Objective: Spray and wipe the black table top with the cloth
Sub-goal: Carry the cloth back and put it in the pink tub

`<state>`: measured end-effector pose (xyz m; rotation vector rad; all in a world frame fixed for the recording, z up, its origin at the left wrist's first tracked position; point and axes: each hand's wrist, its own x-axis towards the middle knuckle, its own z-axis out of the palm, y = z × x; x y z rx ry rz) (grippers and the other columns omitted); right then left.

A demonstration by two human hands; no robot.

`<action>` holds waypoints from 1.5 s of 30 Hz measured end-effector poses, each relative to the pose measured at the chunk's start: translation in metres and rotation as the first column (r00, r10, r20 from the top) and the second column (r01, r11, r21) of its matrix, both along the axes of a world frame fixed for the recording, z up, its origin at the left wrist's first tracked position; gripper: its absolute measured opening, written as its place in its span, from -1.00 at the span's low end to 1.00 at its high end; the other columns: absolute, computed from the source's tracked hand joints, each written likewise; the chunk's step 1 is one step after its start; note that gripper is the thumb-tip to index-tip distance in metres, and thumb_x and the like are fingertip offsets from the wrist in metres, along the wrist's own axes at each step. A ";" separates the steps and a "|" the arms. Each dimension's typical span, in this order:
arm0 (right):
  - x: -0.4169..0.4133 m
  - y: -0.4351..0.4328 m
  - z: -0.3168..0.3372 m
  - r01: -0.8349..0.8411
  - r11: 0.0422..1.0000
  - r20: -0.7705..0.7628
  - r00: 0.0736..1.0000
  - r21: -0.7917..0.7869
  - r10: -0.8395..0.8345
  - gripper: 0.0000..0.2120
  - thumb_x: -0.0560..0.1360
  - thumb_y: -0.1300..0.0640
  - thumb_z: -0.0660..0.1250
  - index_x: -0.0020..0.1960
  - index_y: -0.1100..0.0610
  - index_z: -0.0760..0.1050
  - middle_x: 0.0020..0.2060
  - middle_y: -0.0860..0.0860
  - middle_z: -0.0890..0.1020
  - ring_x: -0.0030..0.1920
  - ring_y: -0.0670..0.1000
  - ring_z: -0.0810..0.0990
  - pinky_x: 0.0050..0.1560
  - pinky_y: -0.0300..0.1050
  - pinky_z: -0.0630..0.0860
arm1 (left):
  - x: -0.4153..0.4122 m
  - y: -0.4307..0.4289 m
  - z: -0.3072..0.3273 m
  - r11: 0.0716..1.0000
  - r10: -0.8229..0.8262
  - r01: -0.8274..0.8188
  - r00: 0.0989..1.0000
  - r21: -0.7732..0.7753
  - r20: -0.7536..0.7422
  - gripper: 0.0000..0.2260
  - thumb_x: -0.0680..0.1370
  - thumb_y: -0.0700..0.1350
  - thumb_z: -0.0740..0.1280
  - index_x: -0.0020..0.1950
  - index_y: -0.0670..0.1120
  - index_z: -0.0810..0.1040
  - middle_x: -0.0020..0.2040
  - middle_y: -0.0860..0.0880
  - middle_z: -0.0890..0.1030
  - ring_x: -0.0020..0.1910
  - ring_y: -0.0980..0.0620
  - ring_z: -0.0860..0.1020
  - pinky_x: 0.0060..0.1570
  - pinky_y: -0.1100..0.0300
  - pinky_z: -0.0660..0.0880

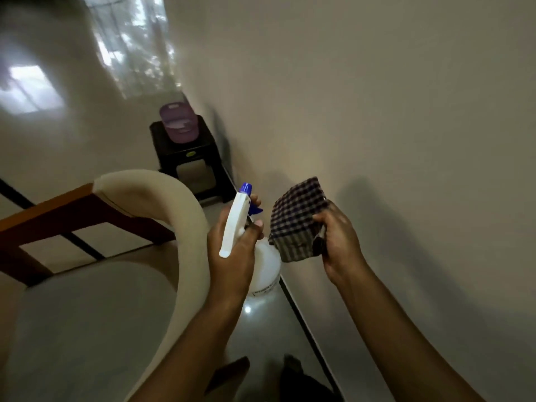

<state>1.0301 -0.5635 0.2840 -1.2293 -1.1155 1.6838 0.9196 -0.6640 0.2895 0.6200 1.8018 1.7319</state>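
The left hand (232, 248) grips the spray bottle (267, 266) and the right hand (338, 245) clutches the checked cloth (295, 219), both well short of the black table (185, 153), where a purple tub (178, 123) on top may catch the spray and block wiping.

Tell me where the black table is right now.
In the head view the black table stands left of centre, on the floor against the wall, beyond the white chair back, with a purple tub on top.
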 end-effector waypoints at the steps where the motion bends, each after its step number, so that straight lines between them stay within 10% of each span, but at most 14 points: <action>1: -0.016 0.025 0.005 -0.047 0.999 0.009 0.999 0.027 0.047 -0.64 0.52 0.31 0.09 0.18 0.12 0.54 0.03 0.01 0.64 0.01 -0.03 0.58 -0.16 -0.14 0.54 | -0.010 0.019 0.004 0.999 0.040 -0.040 0.999 0.023 -0.020 -0.65 0.48 -0.13 0.40 0.26 0.02 0.48 0.07 0.00 0.59 0.02 0.07 0.55 0.09 0.07 0.50; 5: -0.087 0.095 0.026 -0.167 0.980 0.030 0.986 0.111 0.165 -0.69 0.54 0.31 0.10 0.16 0.12 0.52 -0.06 -0.05 0.62 -0.09 -0.10 0.55 -0.32 -0.28 0.53 | -0.057 0.075 0.022 0.973 0.208 -0.195 0.973 0.121 -0.104 -0.67 0.51 -0.28 0.35 0.26 -0.13 0.51 0.06 -0.13 0.61 0.05 -0.04 0.57 0.02 0.19 0.51; 10: -0.173 0.138 0.030 -0.322 0.933 0.074 0.947 0.161 0.314 -0.70 0.56 0.27 0.14 0.21 0.03 0.48 -0.01 -0.12 0.60 -0.05 -0.17 0.56 -0.20 -0.20 0.55 | -0.127 0.120 0.033 0.928 0.305 -0.263 0.942 0.263 -0.137 -0.68 0.51 -0.36 0.31 0.21 -0.08 0.52 0.06 0.04 0.62 0.10 0.08 0.58 0.16 -0.10 0.51; 15: -0.248 0.173 0.016 -0.377 0.916 0.078 0.926 0.138 0.369 -0.74 0.58 0.27 0.16 0.20 0.06 0.47 -0.05 -0.14 0.59 -0.09 -0.19 0.55 -0.30 -0.28 0.51 | -0.208 0.146 0.022 0.895 0.409 -0.360 0.898 0.264 -0.162 -0.74 0.52 -0.26 0.35 0.19 -0.08 0.51 -0.04 0.07 0.59 -0.06 0.18 0.55 -0.06 0.36 0.49; 20: -0.320 0.202 0.004 -0.435 0.895 0.108 0.899 0.099 0.425 -0.72 0.58 0.24 0.17 0.26 0.12 0.48 -0.06 -0.10 0.60 -0.20 -0.27 0.57 -0.39 -0.36 0.49 | -0.276 0.155 0.014 0.862 0.467 -0.406 0.870 0.304 -0.162 -0.71 0.54 -0.26 0.33 0.26 -0.17 0.49 0.07 -0.04 0.60 0.06 0.03 0.58 -0.12 0.25 0.54; 25: -0.427 0.229 -0.011 -0.571 0.818 0.108 0.819 0.068 0.563 -0.79 0.60 0.18 0.17 0.15 -0.01 0.50 0.01 -0.07 0.59 0.03 -0.04 0.57 -0.05 -0.09 0.54 | -0.357 0.176 -0.003 0.820 0.560 -0.504 0.806 0.272 -0.194 -0.67 0.51 -0.19 0.34 0.28 -0.15 0.47 0.11 -0.11 0.59 0.13 -0.07 0.56 -0.06 0.12 0.56; 37: -0.664 0.336 -0.071 -0.836 0.514 0.105 0.503 -0.192 0.858 -0.78 0.64 0.19 0.12 0.26 0.06 0.37 -0.03 -0.08 0.52 -0.04 -0.12 0.52 -0.31 -0.31 0.51 | -0.549 0.279 -0.080 0.626 0.774 -0.777 0.608 0.069 -0.178 -0.74 0.49 -0.26 0.33 0.17 -0.09 0.53 0.06 -0.08 0.63 0.10 0.01 0.59 0.05 0.10 0.54; 45: -0.749 0.396 -0.082 -0.805 0.529 0.131 0.513 -0.268 0.848 -0.74 0.65 0.17 0.13 0.32 0.01 0.35 0.01 -0.10 0.51 -0.07 -0.18 0.48 -0.23 -0.26 0.43 | -0.650 0.337 -0.090 0.715 0.693 -0.699 0.709 -0.005 -0.132 -0.72 0.48 -0.20 0.32 0.19 -0.14 0.54 0.06 0.03 0.64 0.09 0.04 0.60 0.02 0.29 0.52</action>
